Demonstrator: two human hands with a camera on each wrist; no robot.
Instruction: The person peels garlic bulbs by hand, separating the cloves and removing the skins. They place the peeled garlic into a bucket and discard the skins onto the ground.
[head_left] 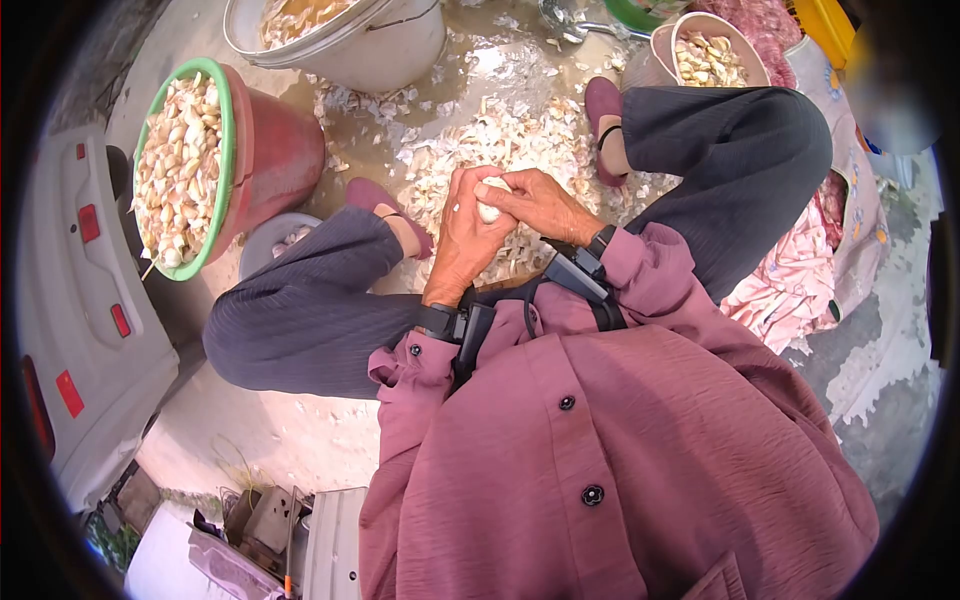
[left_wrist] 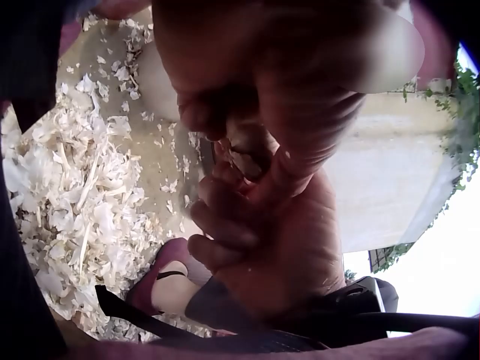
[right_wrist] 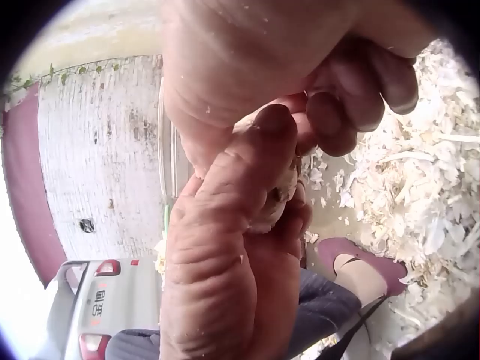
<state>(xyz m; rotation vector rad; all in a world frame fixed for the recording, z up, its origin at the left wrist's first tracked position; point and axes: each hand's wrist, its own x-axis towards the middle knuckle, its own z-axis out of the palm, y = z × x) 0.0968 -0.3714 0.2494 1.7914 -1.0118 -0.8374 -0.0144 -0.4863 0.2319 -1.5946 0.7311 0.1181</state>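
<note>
A whitish garlic bulb (head_left: 489,204) is held between both hands above a heap of peelings. The left hand (head_left: 468,235) has its fingers curled round the bulb from the left. Pinching the bulb from the right is the right hand (head_left: 550,206), thumb and fingers bent against it. The left wrist view shows part of the bulb (left_wrist: 250,150) in shadow between the left hand (left_wrist: 262,67) above and the right hand (left_wrist: 277,247) below. In the right wrist view, fingers of both hands partly cover the bulb (right_wrist: 277,201).
Papery peelings (head_left: 510,140) cover the ground between the feet. A green-rimmed red bucket (head_left: 275,150) of cloves stands at left, a white bucket (head_left: 390,50) at upper left. At upper right is a small container (head_left: 662,50) near more cloves (head_left: 708,60). A grey basin (head_left: 258,250) sits beside the left knee.
</note>
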